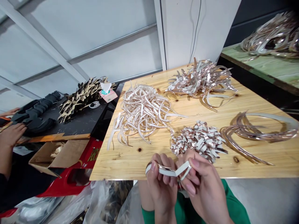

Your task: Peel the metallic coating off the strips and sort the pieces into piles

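Between my two hands, just above the table's front edge, a narrow strip (169, 171) is stretched, white on one face and shiny rose-gold on the other. My left hand (162, 183) pinches its left length under the thumb. My right hand (202, 177) grips the other end, where the strip bends in a sharp V. Right behind my hands lies a heap of short cut pieces (198, 140) of the same material. Long curved strips (243, 130) rest in a loose bundle to the right, and a tangled pile of thin strips (142, 109) lies to the left.
The wooden table (130, 161) also bears a metallic strip pile (201, 77) at the back. At left, a black table (79, 127) holds patterned pieces (81, 96), a tissue pack (108, 93) and dark soles (39, 112); a co-worker's hand (12, 133) is there. Below are a cardboard box (70, 152) and a red stool (72, 180).
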